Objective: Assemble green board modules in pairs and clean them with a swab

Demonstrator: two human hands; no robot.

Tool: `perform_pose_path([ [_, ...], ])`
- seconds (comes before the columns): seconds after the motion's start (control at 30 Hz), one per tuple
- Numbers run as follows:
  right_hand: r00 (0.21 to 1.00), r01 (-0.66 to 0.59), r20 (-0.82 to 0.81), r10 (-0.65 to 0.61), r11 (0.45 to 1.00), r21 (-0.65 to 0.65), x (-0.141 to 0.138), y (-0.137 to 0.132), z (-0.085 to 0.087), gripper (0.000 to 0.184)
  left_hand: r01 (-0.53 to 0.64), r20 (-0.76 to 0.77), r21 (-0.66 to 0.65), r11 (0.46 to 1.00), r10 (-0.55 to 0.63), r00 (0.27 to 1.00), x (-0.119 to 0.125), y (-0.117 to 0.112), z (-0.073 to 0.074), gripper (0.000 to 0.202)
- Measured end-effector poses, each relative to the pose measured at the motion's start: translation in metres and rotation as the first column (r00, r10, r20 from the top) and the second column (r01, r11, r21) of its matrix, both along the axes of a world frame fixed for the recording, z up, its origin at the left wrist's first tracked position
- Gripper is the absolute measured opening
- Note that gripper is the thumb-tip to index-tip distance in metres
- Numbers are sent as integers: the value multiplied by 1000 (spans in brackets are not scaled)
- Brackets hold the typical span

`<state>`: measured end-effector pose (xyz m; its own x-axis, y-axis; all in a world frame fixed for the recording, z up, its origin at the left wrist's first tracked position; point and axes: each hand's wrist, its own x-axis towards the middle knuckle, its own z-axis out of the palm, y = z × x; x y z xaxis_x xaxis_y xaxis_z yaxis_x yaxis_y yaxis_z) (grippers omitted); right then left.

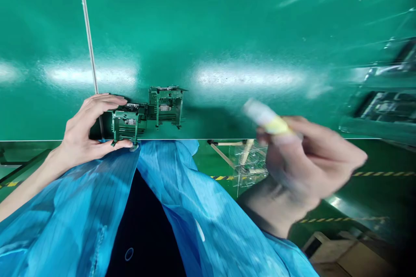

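My left hand (79, 132) is closed round a green circuit-board assembly (126, 115) at the table's front edge, fingers behind it and thumb in front. Right beside it a second, similar circuit-board assembly (167, 94) stands on the green table (227, 30). Over the front edge, further right, my right hand (308, 160) is closed on a small white and yellow tube (260, 112). Its pale end points up and left, towards the table. Motion blur hides its exact kind, and the tube is apart from both assemblies.
Clear plastic trays (364, 108) with dark parts lie at the table's right end. A thin pale strip (86, 21) crosses the tabletop at the left. Below the edge are a rack (250, 160) and cardboard boxes (351, 246) on the floor.
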<state>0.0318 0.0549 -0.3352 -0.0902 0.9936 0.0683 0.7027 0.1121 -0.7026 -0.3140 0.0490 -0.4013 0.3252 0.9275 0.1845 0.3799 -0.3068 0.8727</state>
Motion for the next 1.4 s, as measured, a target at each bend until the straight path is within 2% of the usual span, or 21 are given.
perform_pose_path([
  [0.03, 996, 86, 36, -87, 995, 51, 3, 3, -6, 28, -5, 1, -6, 1000, 5, 1000, 0, -1, 0, 73],
  [0.1, 973, 151, 145, -180, 970, 190, 3, 8, -17, 23, -23, -8, -30, 999, 23, 1000, 0, -2, 1, 71],
  [0.17, 961, 69, 241, -135, 962, 264, -5, 9, -23, 33, -39, -21, -52, 998, 38, 999, 1, -2, 2, 69],
  [0.2, 973, 27, 215, -88, 962, 272, -11, 9, -24, 43, -43, -28, -58, 997, 42, 999, 1, -2, 2, 67],
  [0.27, 993, -112, 54, 105, 985, 133, -28, 9, -23, 67, -58, -39, -64, 996, 56, 998, 3, -1, 4, 65],
  [0.3, 976, -214, -44, 215, 976, 34, -36, 9, -22, 77, -66, -48, -67, 996, 63, 997, 3, 0, 5, 63],
  [0.37, 916, -390, -153, 372, 914, -110, -53, 13, -23, 89, -82, -71, -75, 994, 76, 995, 6, 2, 8, 61],
  [0.4, 898, -431, -162, 409, 890, -146, -59, 15, -25, 91, -85, -83, -80, 993, 79, 993, 7, 2, 9, 61],
  [0.5, 891, -452, -130, 436, 879, -153, -68, 21, -30, 87, -81, -110, -89, 993, 71, 991, 10, 2, 12, 59],
  [0.6, 900, -432, -103, 423, 896, -98, -58, 21, -28, 80, -89, -130, -48, 995, 82, 988, 10, 2, 14, 69],
  [0.63, 926, -375, -66, 371, 925, -59, -50, 21, -25, 77, -90, -131, -20, 996, 87, 988, 9, 2, 16, 76],
  [0.7, 981, -180, 83, 174, 982, 61, -30, 19, -20, 72, -73, -155, 54, 996, 81, 985, 9, 3, 20, 90],
  [0.77, 960, 2, 275, -47, 987, 161, -7, 18, -17, 64, -32, -193, 172, 985, 65, 979, 11, 6, 26, 98],
  [0.8, 925, 50, 365, -108, 985, 167, 3, 17, -17, 55, -3, -225, 227, 974, 55, 973, 13, 9, 29, 99],
  [0.9, 853, 86, 513, -94, 996, 39, 20, 15, -18, 18, 92, -311, 311, 946, 9, 950, 24, 17, 37, 94],
  [1.0, 913, 23, 407, -10, 999, -26, 11, 14, -14, 4, 164, -373, 304, 938, -41, 927, 37, 27, 38, 94],
  [1.1, 965, -125, 219, 145, 987, -101, -8, 15, -7, 7, 177, -376, 281, 943, -62, 924, 44, 32, 35, 91],
  [1.2, 964, -244, 80, 253, 964, -108, -17, 20, -3, 11, 150, -340, 239, 959, -62, 938, 45, 34, 33, 81],
  [1.3, 971, -237, 8, 237, 970, -61, -13, 24, -3, 10, 118, -279, 164, 979, -69, 958, 44, 33, 32, 74],
  [1.4, 980, -201, -3, 201, 977, -75, -9, 25, -3, 7, 102, -243, 110, 989, -73, 967, 44, 33, 32, 66],
])
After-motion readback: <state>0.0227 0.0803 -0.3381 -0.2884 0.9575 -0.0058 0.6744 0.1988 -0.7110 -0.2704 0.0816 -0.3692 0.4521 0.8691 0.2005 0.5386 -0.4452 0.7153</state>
